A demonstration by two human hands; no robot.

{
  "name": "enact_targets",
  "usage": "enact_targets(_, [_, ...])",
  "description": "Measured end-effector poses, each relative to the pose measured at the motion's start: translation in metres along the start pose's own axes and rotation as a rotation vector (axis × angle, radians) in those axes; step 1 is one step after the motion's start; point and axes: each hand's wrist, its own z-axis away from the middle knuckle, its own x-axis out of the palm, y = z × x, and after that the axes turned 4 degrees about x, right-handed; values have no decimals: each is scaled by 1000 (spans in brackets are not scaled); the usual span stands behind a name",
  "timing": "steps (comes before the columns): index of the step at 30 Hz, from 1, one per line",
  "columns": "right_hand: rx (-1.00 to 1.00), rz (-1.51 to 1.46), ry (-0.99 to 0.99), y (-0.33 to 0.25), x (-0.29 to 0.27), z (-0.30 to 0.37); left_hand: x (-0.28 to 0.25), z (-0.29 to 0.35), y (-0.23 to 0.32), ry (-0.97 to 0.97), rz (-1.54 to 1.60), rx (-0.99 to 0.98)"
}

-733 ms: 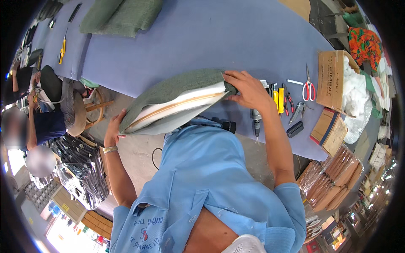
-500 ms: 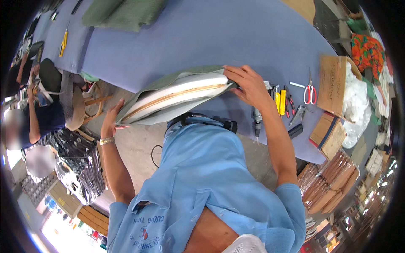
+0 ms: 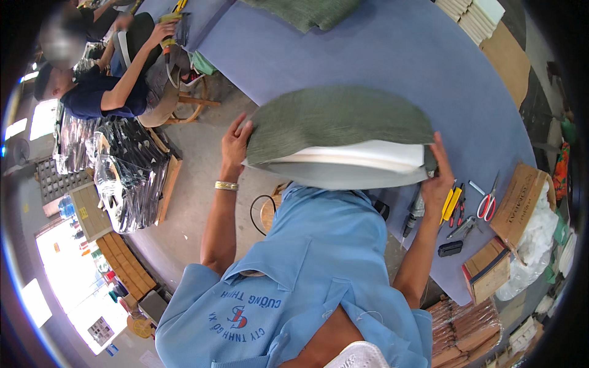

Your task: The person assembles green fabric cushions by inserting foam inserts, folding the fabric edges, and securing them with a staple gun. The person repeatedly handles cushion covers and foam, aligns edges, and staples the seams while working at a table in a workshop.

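A seat cushion [image 3: 343, 119] with a green fabric cover is held up before my waist, over the table's near edge. White foam [image 3: 374, 153] shows in the long opening between the cover's two sides. At its left end my left hand [image 3: 235, 144] grips the edge, fingers pointing up. My right hand [image 3: 438, 184] clasps the opposite end, its thumb and some fingers partly hidden by the fabric. Close by the right hand, a dark power driver [image 3: 415, 214] lies on the blue-grey table [image 3: 343, 55].
Yellow-handled tools [image 3: 451, 204], red-handled scissors [image 3: 488, 205], pliers [image 3: 464, 228] and a small black block [image 3: 450, 248] lie at the right. A cardboard box [image 3: 521, 202] stands past them. More green fabric [image 3: 300, 11] is at the far side. A seated co-worker [image 3: 101, 92] holds a yellow tool at left.
The cushion has come level and tipped so the cover's green outer face shows more. Both hands stay on its ends. My view has swung, shifting the surroundings.
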Motion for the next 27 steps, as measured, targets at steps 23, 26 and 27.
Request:
enact_targets(23, [-752, -762, -426, -307, -82, -35, 130, 43, 37, -273, 404, -307])
enact_targets(26, [-770, -893, -332, -304, -63, -29, 130, 40, 33, -335, 441, -325])
enact_targets(27, [-755, -902, -273, -305, -55, -24, 131, 41, 34, -323, 461, -335])
